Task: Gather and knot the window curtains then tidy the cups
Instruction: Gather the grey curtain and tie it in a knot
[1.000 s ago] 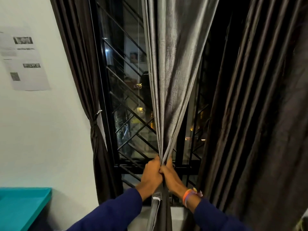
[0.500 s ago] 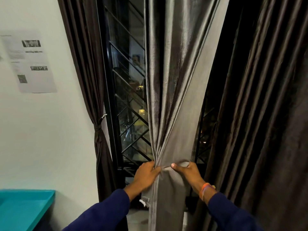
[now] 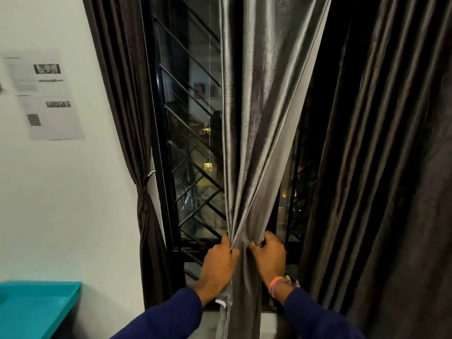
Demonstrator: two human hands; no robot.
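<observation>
A shiny grey curtain [image 3: 259, 123] hangs down the middle of the window and narrows into a bunch at sill height. My left hand [image 3: 219, 264] grips the bunch from the left, fingers curled round the folds. My right hand [image 3: 269, 256], with coloured bands on its wrist, grips the same bunch from the right. Below the hands the curtain falls straight down, a white tag showing at its left hem. A dark curtain [image 3: 137, 152] at the left is tied at its waist. No cups are in view.
A wide dark curtain [image 3: 391, 167] fills the right side. Behind the curtains is a black window grille [image 3: 193, 172] with night lights outside. A teal table [image 3: 36, 307] stands at the lower left, and papers [image 3: 46, 94] hang on the white wall.
My right hand had moved out to the right along the cloth; now it is back next to the left hand, drawing more folds into the bunch. The view shifted slightly.
</observation>
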